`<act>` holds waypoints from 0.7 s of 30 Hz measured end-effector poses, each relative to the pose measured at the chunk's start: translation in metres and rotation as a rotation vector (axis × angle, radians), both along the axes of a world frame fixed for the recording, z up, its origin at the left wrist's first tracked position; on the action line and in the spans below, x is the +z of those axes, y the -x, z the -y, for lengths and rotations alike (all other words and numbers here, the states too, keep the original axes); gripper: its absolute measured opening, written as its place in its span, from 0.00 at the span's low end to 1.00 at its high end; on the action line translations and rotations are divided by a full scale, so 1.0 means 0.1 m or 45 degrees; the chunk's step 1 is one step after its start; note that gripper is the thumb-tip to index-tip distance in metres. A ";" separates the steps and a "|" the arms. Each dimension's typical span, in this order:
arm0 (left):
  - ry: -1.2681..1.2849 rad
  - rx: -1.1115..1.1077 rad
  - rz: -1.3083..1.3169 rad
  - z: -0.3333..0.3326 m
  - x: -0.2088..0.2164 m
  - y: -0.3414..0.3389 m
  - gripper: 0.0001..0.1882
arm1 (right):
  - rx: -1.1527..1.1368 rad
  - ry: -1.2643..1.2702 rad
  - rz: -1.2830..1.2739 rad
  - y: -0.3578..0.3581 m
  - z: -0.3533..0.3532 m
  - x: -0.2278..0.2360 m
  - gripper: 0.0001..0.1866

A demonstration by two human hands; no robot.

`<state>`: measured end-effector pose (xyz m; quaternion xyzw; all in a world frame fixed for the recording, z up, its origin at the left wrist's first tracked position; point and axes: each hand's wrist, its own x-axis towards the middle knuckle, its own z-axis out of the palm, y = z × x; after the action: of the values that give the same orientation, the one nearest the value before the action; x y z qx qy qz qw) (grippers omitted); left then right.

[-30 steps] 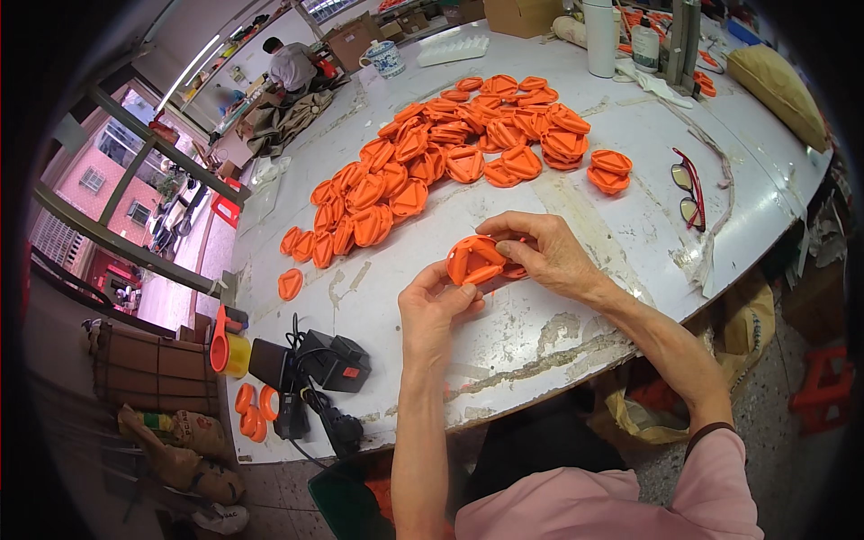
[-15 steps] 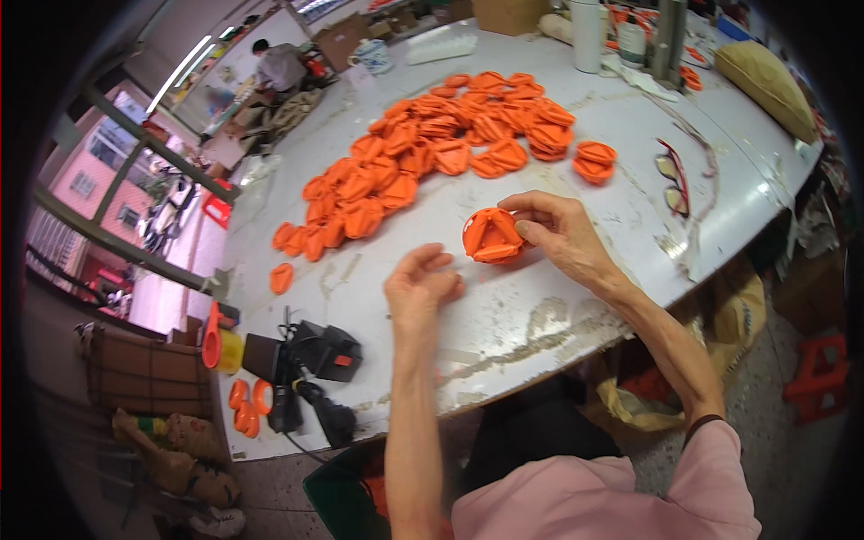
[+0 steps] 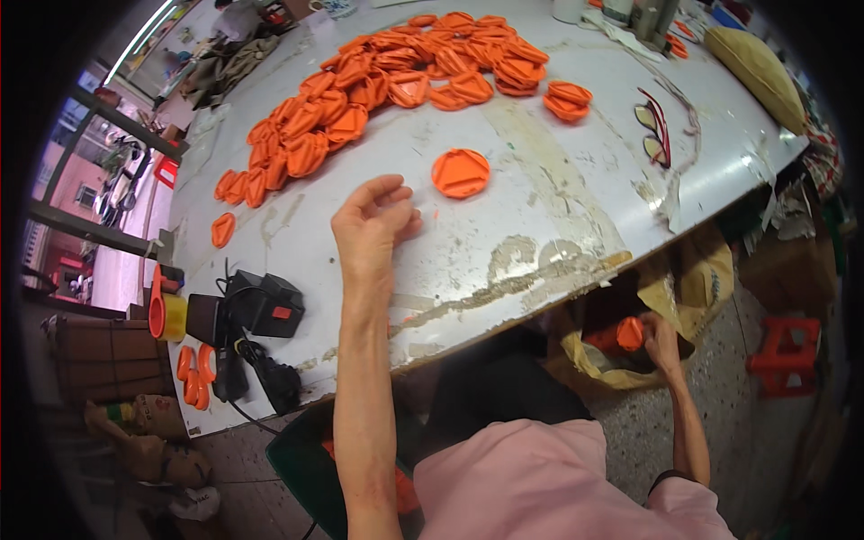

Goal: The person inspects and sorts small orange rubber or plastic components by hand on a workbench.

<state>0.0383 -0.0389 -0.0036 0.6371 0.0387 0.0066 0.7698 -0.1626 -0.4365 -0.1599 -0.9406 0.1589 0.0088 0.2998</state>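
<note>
My left hand (image 3: 373,219) hovers over the table with its fingers loosely curled, thumb apart and nothing visible in them. Just beyond it lies a single round orange plastic piece (image 3: 461,173) with a raised triangular pattern. Below the table's front edge, at the right, my right hand (image 3: 662,345) grips another orange plastic piece (image 3: 630,334) at the mouth of a yellowish woven sack (image 3: 682,292). Part of this piece is hidden by the fingers. A large heap of similar orange pieces (image 3: 409,88) spreads over the far side of the table.
A short stack of orange pieces (image 3: 567,101) and red-framed glasses (image 3: 655,130) lie on the right. Black power adapters (image 3: 265,304), a yellow-and-orange container (image 3: 168,304) and several orange rings (image 3: 194,373) occupy the left corner. A red stool (image 3: 785,355) stands on the floor.
My right hand has moved from above the table down to the sack, with an orange piece in it. One orange piece now lies on the table. The head view has shifted.
</note>
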 end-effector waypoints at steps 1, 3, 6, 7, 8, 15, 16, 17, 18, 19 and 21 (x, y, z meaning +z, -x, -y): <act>-0.002 0.007 0.018 0.01 -0.01 -0.01 0.17 | 0.047 0.159 -0.099 0.05 0.05 -0.17 0.12; -0.027 0.026 -0.044 0.03 -0.03 0.01 0.17 | 0.088 0.310 -0.183 -0.05 0.03 -0.15 0.11; -0.095 0.061 -0.059 -0.05 0.06 0.10 0.17 | 0.397 -0.654 -0.337 -0.40 -0.51 0.85 0.10; -0.106 0.086 -0.063 -0.13 0.05 0.14 0.17 | 0.377 -0.967 -0.457 -0.54 -0.78 1.29 0.09; -0.108 0.077 -0.054 -0.15 0.05 0.14 0.17 | 0.549 -0.966 -0.352 -0.64 -0.91 1.63 0.08; -0.083 0.129 -0.024 -0.06 0.06 0.04 0.15 | 1.155 -0.270 0.724 -1.94 -1.62 2.07 0.30; -0.042 0.145 -0.021 -0.09 0.02 0.04 0.15 | 1.115 -0.160 0.720 -2.12 -1.79 1.97 0.31; 0.000 0.162 -0.018 -0.12 -0.01 0.04 0.15 | 1.074 -0.051 0.713 -2.26 -1.95 1.86 0.33; 0.005 0.142 -0.005 -0.07 -0.01 0.01 0.15 | 1.056 -0.035 0.724 -2.37 -1.96 1.75 0.33; 0.017 0.143 -0.008 -0.07 0.00 0.02 0.15 | 1.116 -0.054 0.636 -2.48 -2.04 1.65 0.32; 0.022 0.140 -0.034 -0.07 0.00 0.05 0.16 | 1.195 -0.070 0.554 -2.52 -2.11 1.60 0.30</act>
<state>0.0335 -0.0318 -0.0037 0.6273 0.0840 0.0402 0.7732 0.0898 -0.2253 -0.0001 -0.8825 -0.3466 -0.0492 0.3141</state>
